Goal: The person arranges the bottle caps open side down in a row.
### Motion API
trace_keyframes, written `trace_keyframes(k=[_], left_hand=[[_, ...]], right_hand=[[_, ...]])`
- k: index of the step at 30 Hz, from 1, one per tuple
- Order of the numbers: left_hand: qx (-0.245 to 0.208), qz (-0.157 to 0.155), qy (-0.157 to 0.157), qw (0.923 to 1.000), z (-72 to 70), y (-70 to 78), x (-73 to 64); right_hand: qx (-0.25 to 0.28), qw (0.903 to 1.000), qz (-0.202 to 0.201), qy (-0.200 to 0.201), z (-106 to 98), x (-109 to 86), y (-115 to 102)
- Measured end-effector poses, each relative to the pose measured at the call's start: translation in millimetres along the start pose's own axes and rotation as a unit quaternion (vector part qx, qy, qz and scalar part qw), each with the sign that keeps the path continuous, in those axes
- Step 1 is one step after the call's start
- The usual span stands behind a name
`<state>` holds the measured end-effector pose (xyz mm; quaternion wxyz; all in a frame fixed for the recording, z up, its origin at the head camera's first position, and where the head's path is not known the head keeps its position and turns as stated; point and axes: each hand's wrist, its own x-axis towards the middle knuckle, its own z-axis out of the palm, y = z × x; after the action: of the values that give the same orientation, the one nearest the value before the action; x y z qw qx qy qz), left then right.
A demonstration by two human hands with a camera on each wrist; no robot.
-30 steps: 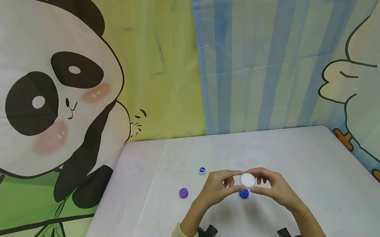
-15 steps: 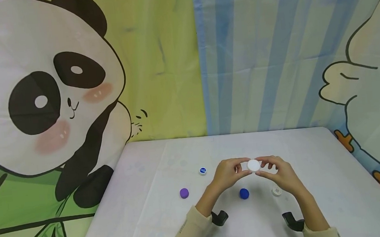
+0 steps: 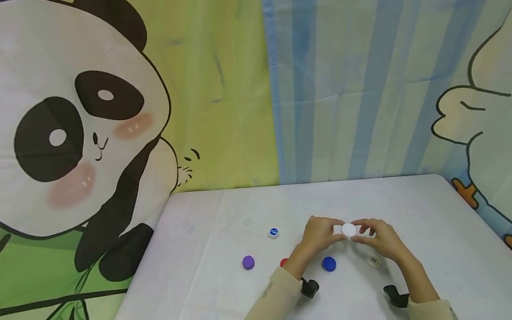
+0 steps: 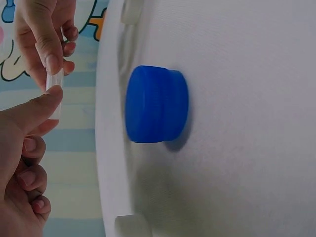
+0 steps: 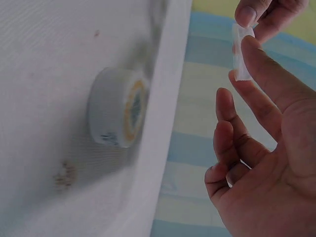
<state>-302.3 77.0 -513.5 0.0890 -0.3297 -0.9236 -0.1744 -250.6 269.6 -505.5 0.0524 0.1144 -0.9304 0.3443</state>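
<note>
A plain white bottle cap (image 3: 349, 230) is held up between both hands above the table. My left hand (image 3: 318, 234) pinches its left edge with thumb and forefinger. From the right, my right hand (image 3: 381, 239) pinches the opposite edge the same way, its other fingers loosely curled. Seen edge-on in the left wrist view, the white cap (image 4: 55, 94) shows its ribbed side. Below the hands a blue cap (image 3: 329, 264) lies on the cloth. A whitish printed cap (image 3: 374, 261) lies just left of my right forearm, larger in the right wrist view.
Further left on the white-covered table (image 3: 214, 306) lie a purple cap (image 3: 248, 262) and a blue-and-white cap (image 3: 273, 233). A red cap (image 3: 284, 262) is partly covered by my left wrist. Behind the table's far edge hangs a printed curtain (image 3: 221, 132).
Both hands have moved away from me and to the right with the white cap, dipping slightly in the last half second. The whitish printed cap and the red cap have come into view.
</note>
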Motion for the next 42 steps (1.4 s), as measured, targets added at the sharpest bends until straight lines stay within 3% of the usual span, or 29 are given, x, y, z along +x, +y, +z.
trace_keyframes(k=[7, 17, 24, 34, 38, 42], left_hand=[[0.027, -0.037, -0.044, 0.9980, 12.2, 2.5, 4.8], [0.054, -0.031, -0.075, 0.9952, 24.0, 4.5, 2.3], [0.088, -0.015, -0.067, 0.9938, 26.8, 4.7, 0.4], [0.082, -0.024, -0.073, 0.9937, 30.1, 1.8, -1.7], [0.073, -0.032, -0.060, 0.9951, 24.0, 0.4, -3.9], [0.069, -0.043, -0.038, 0.9959, 8.9, 1.6, -2.5]], right_hand=[[0.021, 0.9981, 0.041, -0.042, 9.0, 3.6, 13.6], [-0.004, 0.9983, 0.036, -0.045, 19.0, 3.3, 21.1], [-0.038, 0.9982, 0.020, -0.043, 21.3, 4.9, 24.0], [-0.050, 0.9974, 0.021, -0.049, 20.3, 5.1, 24.1], [-0.058, 0.9970, 0.021, -0.046, 12.9, 3.2, 21.0], [-0.072, 0.9966, 0.011, -0.039, 0.8, 3.3, 13.5]])
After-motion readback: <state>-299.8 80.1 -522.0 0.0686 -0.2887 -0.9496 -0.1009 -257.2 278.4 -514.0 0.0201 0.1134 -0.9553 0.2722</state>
